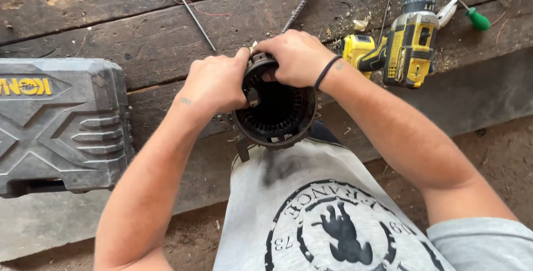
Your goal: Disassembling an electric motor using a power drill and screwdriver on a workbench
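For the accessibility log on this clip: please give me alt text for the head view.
Both hands, left hand and right hand, grip a black ring-shaped motor stator at the edge of a worn wooden workbench. A yellow cordless drill lies to the right, a grey plastic tool case to the left.

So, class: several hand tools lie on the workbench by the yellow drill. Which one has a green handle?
The screwdriver at the top right, just right of the drill. Its handle is green; the thin metal rods nearby have no handle.
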